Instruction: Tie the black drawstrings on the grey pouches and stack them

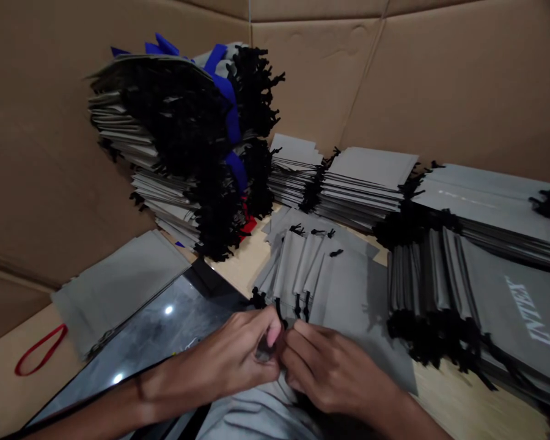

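My left hand (250, 345) and my right hand (325, 363) meet at the front of the table, both closed with fingertips pinched together. A short black drawstring cord (279, 310) shows at the fingertips; the rest of it is hidden by the fingers. Just beyond them lie several grey drawstring bags (289, 263), overlapping in a row, their knotted black cords at both ends. Beneath these, a flat grey bag (352, 290) spreads toward the right.
At the back left rises a tall stack of grey bags (142, 131) bound with blue strips (231, 113). More bag stacks (366, 183) line the cardboard wall (440, 79). Bags marked INTEX (517, 299) lie right. A red loop (41, 349) and flat grey sheets (123, 284) are left.
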Tool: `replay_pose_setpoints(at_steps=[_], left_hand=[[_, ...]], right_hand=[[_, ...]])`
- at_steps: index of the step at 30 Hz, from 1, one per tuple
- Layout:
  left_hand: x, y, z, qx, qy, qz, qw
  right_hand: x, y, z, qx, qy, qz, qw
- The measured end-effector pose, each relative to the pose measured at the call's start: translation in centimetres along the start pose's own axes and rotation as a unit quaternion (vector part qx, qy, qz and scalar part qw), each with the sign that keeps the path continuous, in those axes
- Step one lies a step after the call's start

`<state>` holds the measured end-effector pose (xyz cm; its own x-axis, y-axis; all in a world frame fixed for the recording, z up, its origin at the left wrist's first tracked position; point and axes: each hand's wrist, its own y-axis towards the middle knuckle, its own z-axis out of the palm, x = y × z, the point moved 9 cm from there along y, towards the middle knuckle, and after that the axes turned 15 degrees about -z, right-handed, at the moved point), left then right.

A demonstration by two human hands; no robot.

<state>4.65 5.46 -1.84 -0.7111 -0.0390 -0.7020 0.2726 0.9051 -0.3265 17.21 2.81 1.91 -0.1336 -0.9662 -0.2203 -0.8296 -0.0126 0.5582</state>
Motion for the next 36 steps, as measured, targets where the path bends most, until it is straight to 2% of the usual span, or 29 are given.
replay_pose_setpoints(at_steps=[5,10,14,16,22,27,31,34,36], left_hand=[[-0.1,0.6,0.4,-0.012,-0.020,0.048,0.999],[-0.5,1.7,0.9,-0.032,-0.049,0.054,0.997],[-1.7,2.9,0.9,-0.041,-0.083,0.082,0.992],[-2.2,3.6,0.7,-0.044,-0.070,0.075,0.994],[-4.7,6.4,-0.1,0.028,0.047,0.053,0.997],[-7.5,10.9,-0.9,0.072,0.078,0.069,0.992],[-9.5,13.9,-0.8,0.128,0.088,0.092,0.983],[-10.0,14.9,-1.5,0.150,0.089,0.106,0.979],[-9.7,15.1,-2.1,0.156,0.087,0.110,0.978]], right_hand=[[-0.3,-0.5,-0.3,-0.045,-0.024,0.036,0.998],[-0.9,-1.9,-0.4,-0.059,-0.037,0.084,0.994],[-2.1,-2.9,-0.4,-0.034,-0.017,0.136,0.990],[-2.9,-3.3,-0.2,-0.019,-0.007,0.173,0.985],[-5.6,-4.7,0.5,-0.004,0.009,0.254,0.967],[-9.2,-6.0,1.7,0.068,0.073,0.303,0.948],[-11.9,-7.1,2.0,0.092,0.102,0.366,0.920],[-12.7,-7.4,2.4,0.097,0.102,0.384,0.912],[-12.7,-7.1,2.7,0.085,0.092,0.378,0.917]])
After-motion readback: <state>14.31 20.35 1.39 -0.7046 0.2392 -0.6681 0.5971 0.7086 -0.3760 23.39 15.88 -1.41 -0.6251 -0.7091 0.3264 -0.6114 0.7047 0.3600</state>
